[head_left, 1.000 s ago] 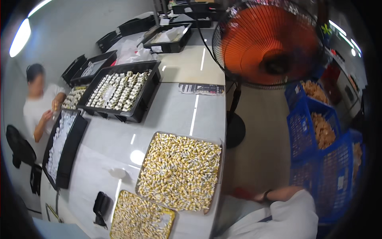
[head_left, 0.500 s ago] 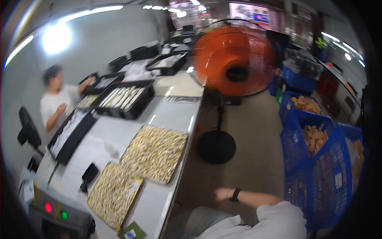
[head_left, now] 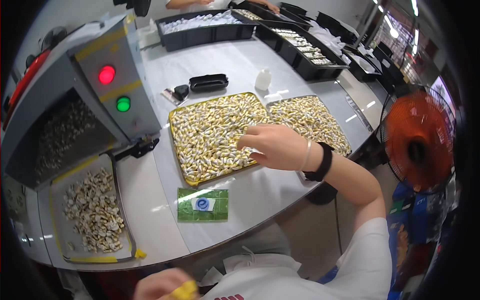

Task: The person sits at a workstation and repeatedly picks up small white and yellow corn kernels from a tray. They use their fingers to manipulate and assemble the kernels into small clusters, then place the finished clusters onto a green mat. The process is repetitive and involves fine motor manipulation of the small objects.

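Note:
My right hand (head_left: pixel 277 145), with a black band on the wrist, hovers over the near edge of a yellow-rimmed tray (head_left: pixel 194 183). Its fingers are bent, with a gap between thumb and forefinger, and nothing shows in them. Small silver-and-yellow oval pieces (head_left: pixel 215 130) cover that tray. A second tray of similar pieces (head_left: pixel 312 115) lies to its right, partly behind my hand. At the lower edge, my left hand (head_left: pixel 160 284) is closed around a blurred yellow thing (head_left: pixel 186 290). A green square (head_left: pixel 218 212) bearing a blue ring (head_left: pixel 202 203) lies near the table edge.
Left stands a grey machine (head_left: pixel 115 65) with red and green lights; below its opening sits a tray (head_left: pixel 57 220) of loose pieces. Behind are a black holder (head_left: pixel 209 82), a white bottle (head_left: pixel 263 79) and black crates (head_left: pixel 210 36). An orange fan (head_left: pixel 417 142) stands right; another person (head_left: pixel 200 4) works opposite.
My view has turned left and down toward the trays and machine. My right hand has come from beside the table to over the yellow-rimmed tray. My left hand has come into view.

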`<state>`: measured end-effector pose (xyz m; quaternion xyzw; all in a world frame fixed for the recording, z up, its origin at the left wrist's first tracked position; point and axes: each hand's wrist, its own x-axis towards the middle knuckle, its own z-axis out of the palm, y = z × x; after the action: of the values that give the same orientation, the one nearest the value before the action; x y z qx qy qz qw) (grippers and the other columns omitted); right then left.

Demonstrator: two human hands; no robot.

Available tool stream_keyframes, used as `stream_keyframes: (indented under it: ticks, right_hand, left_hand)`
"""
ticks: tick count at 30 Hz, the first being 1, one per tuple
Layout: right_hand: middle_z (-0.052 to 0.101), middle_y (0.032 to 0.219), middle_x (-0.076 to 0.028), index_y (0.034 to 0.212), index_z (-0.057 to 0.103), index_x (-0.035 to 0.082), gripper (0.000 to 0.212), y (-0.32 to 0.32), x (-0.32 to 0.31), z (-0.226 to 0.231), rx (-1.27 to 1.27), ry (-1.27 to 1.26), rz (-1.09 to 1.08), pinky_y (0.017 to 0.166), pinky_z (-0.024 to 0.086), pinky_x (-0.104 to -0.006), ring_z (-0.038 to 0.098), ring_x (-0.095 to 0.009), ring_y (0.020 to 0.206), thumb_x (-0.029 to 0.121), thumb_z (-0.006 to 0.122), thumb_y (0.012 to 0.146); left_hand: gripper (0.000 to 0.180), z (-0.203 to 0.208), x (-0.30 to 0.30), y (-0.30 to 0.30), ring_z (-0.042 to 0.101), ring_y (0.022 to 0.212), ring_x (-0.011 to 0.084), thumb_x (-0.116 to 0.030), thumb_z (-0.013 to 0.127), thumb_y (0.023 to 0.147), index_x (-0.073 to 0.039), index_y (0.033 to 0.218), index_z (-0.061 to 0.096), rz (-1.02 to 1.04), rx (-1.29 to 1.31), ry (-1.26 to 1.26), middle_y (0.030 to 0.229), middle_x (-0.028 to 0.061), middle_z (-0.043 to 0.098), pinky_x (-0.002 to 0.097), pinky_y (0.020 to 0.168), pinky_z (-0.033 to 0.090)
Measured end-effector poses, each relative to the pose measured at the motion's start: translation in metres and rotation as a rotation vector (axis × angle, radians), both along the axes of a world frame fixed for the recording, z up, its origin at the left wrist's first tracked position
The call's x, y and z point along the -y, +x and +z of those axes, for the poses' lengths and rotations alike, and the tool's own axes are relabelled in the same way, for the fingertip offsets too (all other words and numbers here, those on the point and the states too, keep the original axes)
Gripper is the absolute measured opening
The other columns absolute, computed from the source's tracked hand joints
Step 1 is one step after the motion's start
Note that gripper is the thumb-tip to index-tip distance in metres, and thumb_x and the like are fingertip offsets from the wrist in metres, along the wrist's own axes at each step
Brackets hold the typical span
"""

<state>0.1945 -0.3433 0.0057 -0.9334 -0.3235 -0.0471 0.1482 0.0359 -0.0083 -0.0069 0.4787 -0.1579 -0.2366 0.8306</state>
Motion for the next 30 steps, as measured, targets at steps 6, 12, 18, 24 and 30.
stream_keyframes:
  ticks: [6, 12, 18, 24, 30]
  right_hand:
    - [0.056, 0.084, -0.009, 0.088, 0.062, 0.007, 0.015, 0.02, -0.012, -0.03, -0.158, -0.065, 0.002, 0.07, 0.048, -0.0363, 0.058, -0.028, 0.079, 0.005, 0.064, 0.073]
    - [0.056, 0.078, -0.011, 0.083, 0.058, 0.004, 0.006, 0.02, -0.006, -0.032, 0.041, 0.031, -0.078, 0.067, 0.047, -0.036, 0.056, -0.028, 0.075, 0.005, 0.06, 0.078]
    - [0.058, 0.075, -0.009, 0.091, 0.062, 0.003, 0.015, -0.005, -0.023, -0.001, -0.08, 0.269, -0.128, 0.057, 0.045, -0.0283, 0.057, -0.02, 0.063, -0.005, 0.057, 0.079]
    - [0.058, 0.074, -0.008, 0.092, 0.067, 0.004, 0.022, -0.044, -0.049, -0.008, -0.2, 0.29, 0.053, 0.056, 0.046, -0.0291, 0.057, -0.02, 0.064, -0.005, 0.065, 0.072]
    - [0.058, 0.078, -0.008, 0.085, 0.062, 0.001, 0.02, -0.041, -0.066, -0.026, -0.122, 0.222, 0.199, 0.057, 0.047, -0.031, 0.056, -0.021, 0.065, -0.001, 0.067, 0.066]
  left_hand:
    - [0.01, -0.077, 0.07, 0.026, 0.057, 0.092, 0.0227, -0.008, 0.054, 0.089, -0.002, 0.097, 0.055, 0.017, -0.67, -0.653, 0.107, 0.0146, 0.052, 0.0304, 0.079, 0.049]
    - [0.035, -0.072, 0.066, 0.041, 0.056, 0.09, 0.0205, -0.011, 0.066, 0.082, -0.001, 0.113, 0.055, 0.17, -0.65, -0.518, 0.119, 0.0169, 0.051, 0.0301, 0.076, 0.052]
    - [0.045, -0.081, 0.058, 0.043, 0.057, 0.087, 0.0129, -0.01, 0.059, 0.087, 0.002, 0.128, 0.045, 0.032, -0.425, -0.491, 0.12, 0.0163, 0.054, 0.0266, 0.077, 0.048]
    - [0.046, -0.075, 0.06, 0.04, 0.06, 0.082, 0.015, -0.028, 0.064, 0.085, 0.004, 0.113, 0.047, 0.162, -0.349, -0.418, 0.102, 0.0169, 0.06, 0.0278, 0.074, 0.053]
    - [0.065, -0.087, 0.045, 0.032, 0.063, 0.073, 0.0173, -0.045, 0.071, 0.072, 0.007, 0.103, 0.048, 0.234, -0.382, -0.389, 0.098, 0.0168, 0.06, 0.0273, 0.064, 0.056]
